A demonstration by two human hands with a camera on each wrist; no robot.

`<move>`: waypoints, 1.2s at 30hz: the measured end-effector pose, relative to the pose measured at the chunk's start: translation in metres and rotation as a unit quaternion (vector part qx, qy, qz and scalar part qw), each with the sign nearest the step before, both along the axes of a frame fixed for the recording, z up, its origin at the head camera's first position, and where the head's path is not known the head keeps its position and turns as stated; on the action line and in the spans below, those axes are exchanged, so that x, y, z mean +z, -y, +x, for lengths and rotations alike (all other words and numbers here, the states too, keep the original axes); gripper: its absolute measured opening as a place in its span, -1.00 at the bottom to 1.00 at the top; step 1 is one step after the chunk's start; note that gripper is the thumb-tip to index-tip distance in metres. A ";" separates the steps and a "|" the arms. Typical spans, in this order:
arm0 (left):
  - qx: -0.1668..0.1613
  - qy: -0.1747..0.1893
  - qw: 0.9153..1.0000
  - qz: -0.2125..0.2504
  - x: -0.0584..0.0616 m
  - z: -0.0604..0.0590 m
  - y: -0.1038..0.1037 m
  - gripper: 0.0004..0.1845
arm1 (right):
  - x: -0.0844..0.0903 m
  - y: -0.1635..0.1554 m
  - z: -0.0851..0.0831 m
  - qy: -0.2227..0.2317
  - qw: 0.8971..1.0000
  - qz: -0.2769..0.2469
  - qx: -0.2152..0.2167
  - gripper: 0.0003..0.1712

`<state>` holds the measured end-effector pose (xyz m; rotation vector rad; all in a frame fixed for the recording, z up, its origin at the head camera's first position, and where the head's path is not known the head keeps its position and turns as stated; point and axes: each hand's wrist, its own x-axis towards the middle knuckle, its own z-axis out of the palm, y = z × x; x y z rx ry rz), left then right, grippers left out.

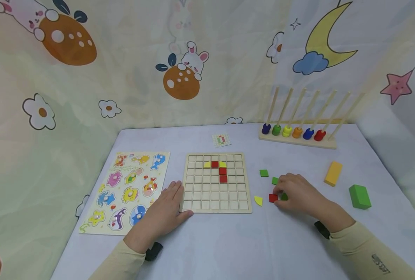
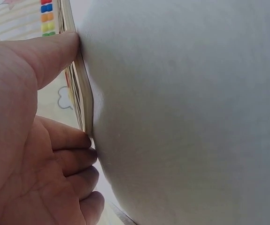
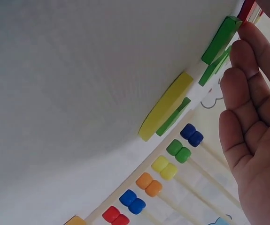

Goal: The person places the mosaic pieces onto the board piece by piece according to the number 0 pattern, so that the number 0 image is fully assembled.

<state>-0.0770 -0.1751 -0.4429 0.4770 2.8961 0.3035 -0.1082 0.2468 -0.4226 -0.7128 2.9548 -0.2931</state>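
A wooden grid board (image 1: 200,197) lies flat, with red square tiles (image 1: 223,179) and yellow pieces (image 1: 207,165) in its upper cells. My left hand (image 1: 167,208) rests at the board's near left corner, thumb along the front edge and straight fingers beside the left edge. To the right of the board, my right hand (image 1: 298,194) pinches a loose red square tile (image 1: 273,198) between thumb and forefinger, low over the table. Green tiles (image 1: 264,173) and a rounded yellow piece (image 1: 258,200) lie around it; one green piece (image 3: 221,40) sits close by the fingertips.
An animal puzzle board (image 1: 123,194) lies at the left, partly under my left forearm. Behind the grid board is a small pattern card (image 1: 221,140). A peg rack with coloured beads (image 1: 297,142) stands at the back right. Yellow (image 1: 333,173) and green blocks (image 1: 359,196) stand farther right.
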 end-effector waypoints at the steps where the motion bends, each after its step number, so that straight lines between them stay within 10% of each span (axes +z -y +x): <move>1: 0.000 0.000 1.000 -0.001 0.000 0.000 0.000 0.04 | 0.000 0.000 0.000 -0.001 1.000 0.001 -0.001 -0.80; 36: 0.000 -0.002 1.000 0.005 0.003 0.002 -0.002 0.03 | 0.027 0.041 -0.022 -0.059 0.997 -0.045 0.019 -0.79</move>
